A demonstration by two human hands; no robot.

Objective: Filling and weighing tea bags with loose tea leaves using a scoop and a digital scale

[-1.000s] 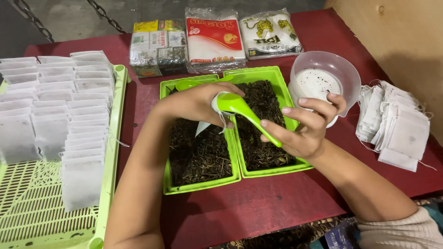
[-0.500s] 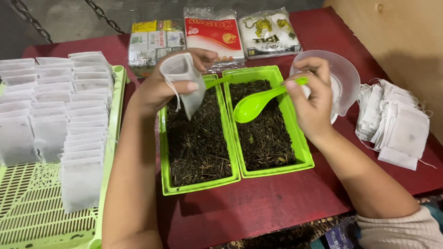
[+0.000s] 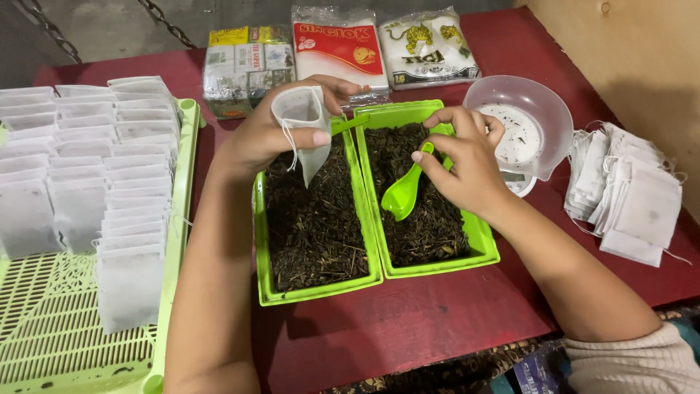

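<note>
Head view looks down on a dark red table (image 3: pixel 437 328), whose bare near edge lies closest. Just beyond it two bright green trays stand side by side, touching along their long edges, both filled with dark loose tea leaves: the left tray (image 3: pixel 315 292) and the right tray (image 3: pixel 487 252). Off to the near left a pale green slatted basket (image 3: pixel 51 328) carries rows of filled white tea bags (image 3: pixel 80 182) laid overlapping. The right hand (image 3: pixel 467 164) hovers over the right tray with its fingers closed around the handle of a green plastic spoon (image 3: pixel 402 195), the spoon's bowl tipped down onto the leaves. The left hand (image 3: pixel 273 135) is raised above the far end of the left tray and pinches an open white filter bag (image 3: pixel 302 120) between thumb and fingers, mouth upward, its pointed bottom and drawstring hanging toward the leaves. To the right, near the table's edge, a loose heap of empty white bags (image 3: pixel 627 193) lies. Between that heap and the right tray sits a clear plastic bowl (image 3: pixel 543 109) on a small scale. Farthest back, three sealed tea packets (image 3: pixel 339 47) lie in a row.
</note>
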